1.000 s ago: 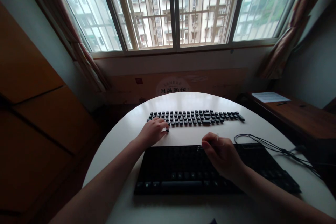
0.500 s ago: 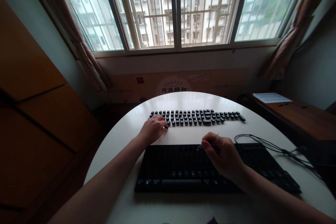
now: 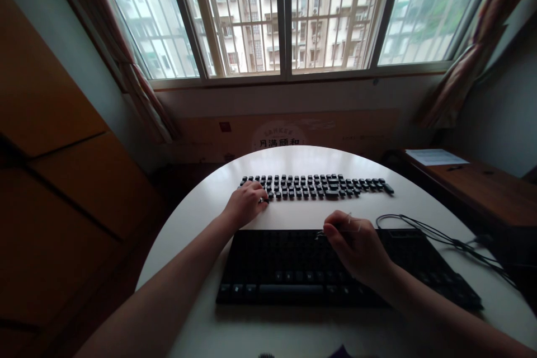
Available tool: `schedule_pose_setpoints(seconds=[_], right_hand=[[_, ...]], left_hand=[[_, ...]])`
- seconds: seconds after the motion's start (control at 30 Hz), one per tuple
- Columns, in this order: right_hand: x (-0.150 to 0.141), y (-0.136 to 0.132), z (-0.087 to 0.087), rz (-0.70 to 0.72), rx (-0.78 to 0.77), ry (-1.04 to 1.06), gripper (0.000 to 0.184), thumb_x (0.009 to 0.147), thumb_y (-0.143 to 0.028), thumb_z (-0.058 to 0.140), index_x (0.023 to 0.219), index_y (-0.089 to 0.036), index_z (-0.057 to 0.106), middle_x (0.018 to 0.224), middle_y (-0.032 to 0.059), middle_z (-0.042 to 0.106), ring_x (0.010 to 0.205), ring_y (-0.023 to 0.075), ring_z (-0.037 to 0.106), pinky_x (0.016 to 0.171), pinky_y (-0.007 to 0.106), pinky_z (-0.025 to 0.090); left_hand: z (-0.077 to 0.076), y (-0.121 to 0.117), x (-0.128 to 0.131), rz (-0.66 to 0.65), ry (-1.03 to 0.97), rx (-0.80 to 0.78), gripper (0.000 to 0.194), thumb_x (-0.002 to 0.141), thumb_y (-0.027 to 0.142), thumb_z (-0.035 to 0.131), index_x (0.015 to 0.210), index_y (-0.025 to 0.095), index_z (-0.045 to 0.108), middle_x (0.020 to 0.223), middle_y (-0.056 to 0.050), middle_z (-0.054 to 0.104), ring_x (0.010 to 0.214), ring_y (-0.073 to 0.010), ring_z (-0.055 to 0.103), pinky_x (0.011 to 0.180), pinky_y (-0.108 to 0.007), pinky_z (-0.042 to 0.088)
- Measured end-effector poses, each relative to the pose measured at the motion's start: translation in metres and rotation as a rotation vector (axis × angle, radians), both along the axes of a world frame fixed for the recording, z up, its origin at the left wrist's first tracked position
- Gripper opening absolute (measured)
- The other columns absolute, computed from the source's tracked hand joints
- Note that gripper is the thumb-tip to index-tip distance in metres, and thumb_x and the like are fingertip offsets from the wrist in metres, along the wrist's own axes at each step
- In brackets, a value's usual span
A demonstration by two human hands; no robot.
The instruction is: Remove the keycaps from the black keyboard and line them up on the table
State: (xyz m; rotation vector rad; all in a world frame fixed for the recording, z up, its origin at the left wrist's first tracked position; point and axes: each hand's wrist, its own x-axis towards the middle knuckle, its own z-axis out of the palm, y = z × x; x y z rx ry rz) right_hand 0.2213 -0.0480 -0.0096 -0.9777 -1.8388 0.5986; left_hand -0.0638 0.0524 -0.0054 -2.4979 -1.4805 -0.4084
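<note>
A black keyboard (image 3: 293, 293) lies across the white round table, with keycaps on its lower rows and its upper part dark and bare-looking. Beyond it, loose black keycaps (image 3: 310, 185) stand in rows. My left hand (image 3: 245, 203) is at the left end of these rows, thumb and fingers pinching one dark keycap (image 3: 264, 199) at the front row. Over the keyboard's upper middle, my right hand (image 3: 356, 243) is closed around a thin wire keycap puller (image 3: 319, 235). Its wire ends poke out left of the fingers and above the knuckles.
A black cable (image 3: 436, 232) curls over the table's right side. Further right, a wooden desk (image 3: 503, 193) carries a sheet of paper (image 3: 436, 157). Orange-brown cabinets (image 3: 62, 190) stand at the left. A barred window (image 3: 285, 17) is ahead, above a printed panel (image 3: 335, 134).
My left hand has shifted slightly away from me, bringing the pinched keycap up to the front row of loose keycaps. My right hand stays nearly still with the wire puller.
</note>
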Motion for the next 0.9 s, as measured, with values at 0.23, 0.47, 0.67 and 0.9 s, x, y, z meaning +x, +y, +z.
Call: schedule_pose_setpoints(seconds=[0.23,0.47,0.67,0.9], right_hand=[[-0.001,-0.002,0.001,-0.001,-0.007,0.002,0.026,0.094,-0.035,0.052,0.074,-0.018,0.055,0.048,-0.0074,0.038,0.04,0.0081,0.033,0.04,0.02,0.026],[0.0,0.0,0.0,-0.001,0.002,-0.009,0.027,0.095,-0.035,0.05,0.074,-0.019,0.055,0.048,-0.0073,0.038,0.041,0.0084,0.033,0.041,0.021,0.027],[0.0,-0.001,0.0,-0.008,0.006,-0.002,0.026,0.095,-0.035,0.051,0.074,-0.019,0.055,0.048,-0.007,0.039,0.041,0.0087,0.034,0.041,0.021,0.027],[0.001,-0.002,-0.001,0.051,-0.054,0.029,0.027,0.097,-0.038,0.049,0.08,-0.019,0.056,0.051,-0.007,0.038,0.043,0.009,0.035,0.043,0.021,0.029]], left_hand=[[0.001,-0.002,0.0,0.002,0.002,-0.009,0.014,0.08,0.02,0.07,0.093,0.021,0.075,0.105,-0.007,0.068,0.102,-0.0272,0.059,0.087,-0.039,0.053],[0.003,-0.003,0.001,0.0,-0.001,-0.001,0.012,0.079,0.019,0.071,0.089,0.021,0.075,0.102,-0.006,0.068,0.101,-0.0267,0.06,0.087,-0.038,0.052],[0.004,-0.004,-0.002,-0.009,-0.006,0.022,0.013,0.078,0.02,0.072,0.09,0.021,0.074,0.102,-0.007,0.068,0.098,-0.0265,0.06,0.083,-0.038,0.052],[0.036,-0.015,-0.012,0.075,-0.183,0.3,0.019,0.092,0.031,0.057,0.082,0.019,0.068,0.088,-0.007,0.067,0.088,-0.0237,0.06,0.078,-0.035,0.048]])
